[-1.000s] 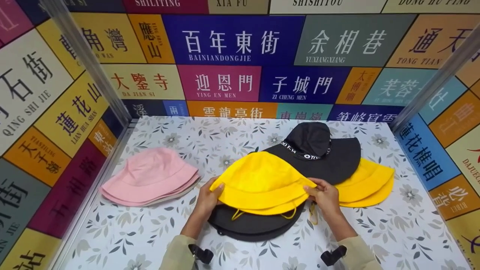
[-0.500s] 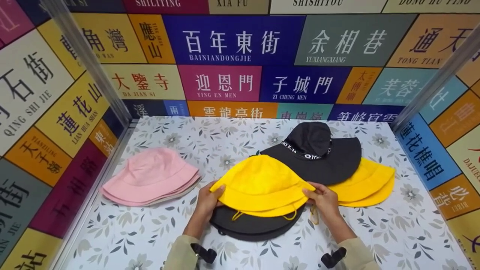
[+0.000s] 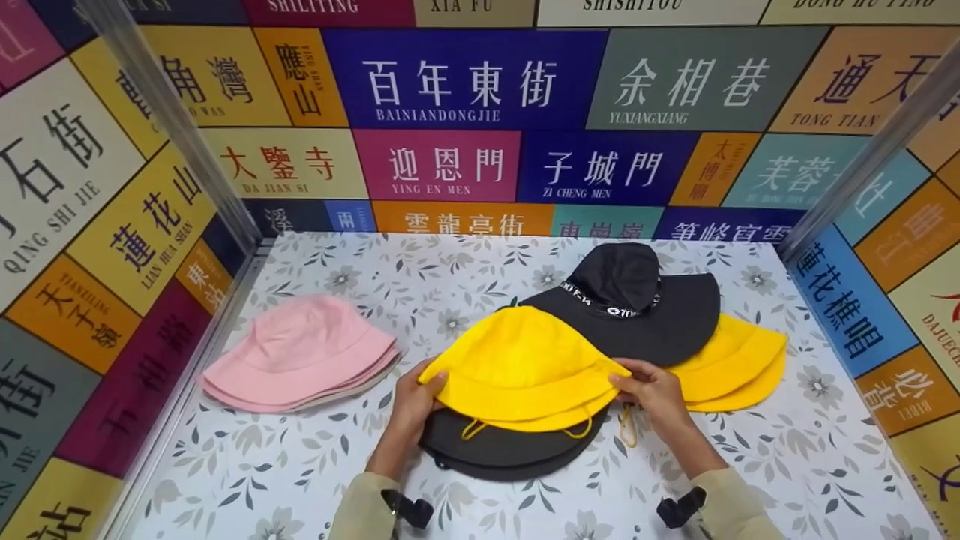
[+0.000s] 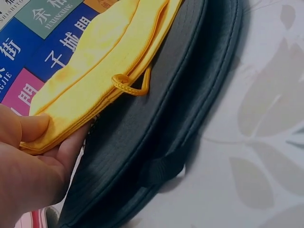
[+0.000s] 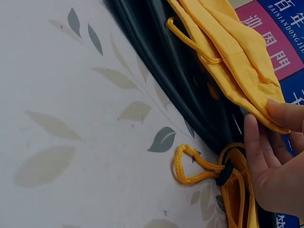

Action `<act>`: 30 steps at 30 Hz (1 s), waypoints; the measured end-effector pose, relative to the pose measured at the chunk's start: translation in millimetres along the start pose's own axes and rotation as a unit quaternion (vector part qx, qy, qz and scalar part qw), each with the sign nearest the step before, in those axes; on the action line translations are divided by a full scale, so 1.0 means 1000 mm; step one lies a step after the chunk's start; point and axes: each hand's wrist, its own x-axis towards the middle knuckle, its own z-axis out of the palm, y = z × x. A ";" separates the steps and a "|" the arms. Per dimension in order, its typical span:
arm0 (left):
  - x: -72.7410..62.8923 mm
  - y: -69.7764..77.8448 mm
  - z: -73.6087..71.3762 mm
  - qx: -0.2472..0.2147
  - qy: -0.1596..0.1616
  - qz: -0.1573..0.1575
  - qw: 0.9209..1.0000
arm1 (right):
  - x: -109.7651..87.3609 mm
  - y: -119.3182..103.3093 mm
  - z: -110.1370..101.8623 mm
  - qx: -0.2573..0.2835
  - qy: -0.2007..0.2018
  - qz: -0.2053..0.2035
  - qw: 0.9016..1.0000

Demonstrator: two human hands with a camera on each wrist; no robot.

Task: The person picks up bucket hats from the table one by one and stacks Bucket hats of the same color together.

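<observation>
Yellow hat (image 3: 525,367) was held by both brim ends

The yellow hat was above the near middle of the desk (image 3: 202,480), crown toward the far side and open brim edge toward the near side, its long axis running left to right. Thin cord loops (image 3: 577,429) hung from that near edge. The left hand (image 3: 412,394) had its fingers clamped on the left brim end, thumb on top and the others beneath. The right hand (image 3: 652,394) pinched the right end the same way. Both forearms reached in from the near side, slanting toward the far side, in pale sleeves (image 3: 364,506).

Partly hidden under the yellow hat was a black hat (image 3: 517,454), its brim jutting nearward; whether they touched could not be told. Just beyond the right hand, a wide-brimmed dark hat (image 3: 630,315) overlapped another yellow one (image 3: 742,371). A pink hat (image 3: 307,345) lay farther left, apart from the left hand.
</observation>
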 end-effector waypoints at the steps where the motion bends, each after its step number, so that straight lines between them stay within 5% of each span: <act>1: 0.000 0.000 0.000 -0.001 0.000 0.003 1.000 | 0.000 -0.001 -0.002 -0.002 -0.005 -0.004 1.000; 8: 0.000 -0.001 -0.002 0.001 -0.002 0.019 1.000 | -0.003 -0.004 -0.016 0.024 -0.016 -0.019 0.999; 15: -0.003 0.000 -0.002 -0.003 -0.004 0.017 1.000 | -0.003 -0.011 -0.043 -0.006 -0.009 -0.040 0.999; 25: -0.002 -0.002 -0.002 -0.015 -0.003 0.014 1.000 | 0.013 -0.043 -0.103 0.069 0.098 -0.077 0.990; 30: -0.001 -0.004 -0.001 -0.014 0.003 0.009 1.000 | 0.030 -0.044 -0.137 0.014 0.188 -0.044 0.981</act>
